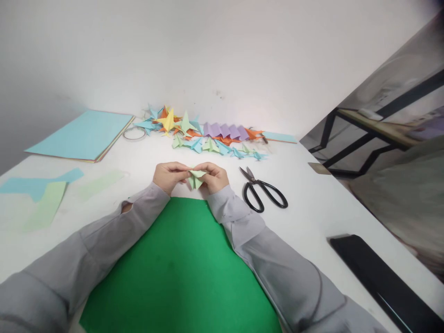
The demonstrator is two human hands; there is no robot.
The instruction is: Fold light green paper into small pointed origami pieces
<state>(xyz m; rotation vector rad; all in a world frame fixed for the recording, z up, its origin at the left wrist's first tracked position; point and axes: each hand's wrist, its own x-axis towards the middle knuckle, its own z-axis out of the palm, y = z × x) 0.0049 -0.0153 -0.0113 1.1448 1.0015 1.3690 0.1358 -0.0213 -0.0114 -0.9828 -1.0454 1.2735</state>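
Observation:
Between both hands is a small folded piece of light green paper [196, 180], held just above the table at the far edge of a green mat [180, 259]. My left hand [169, 176] pinches its left side with thumb and fingertips. The right side is gripped by my right hand [215, 177], thumb and forefinger pressed together on it. Parts of the paper are hidden behind the fingers. To the right of my right hand lie black-handled scissors [265, 188], blades slightly apart and pointing away.
Several folded paper figures [168, 121] and a purple pleated paper [225, 131] line the wall. At left are a blue paper stack [83, 134], a wire coil [135, 133] and green offcuts [46, 203]. A black flat object [381, 277] lies at right.

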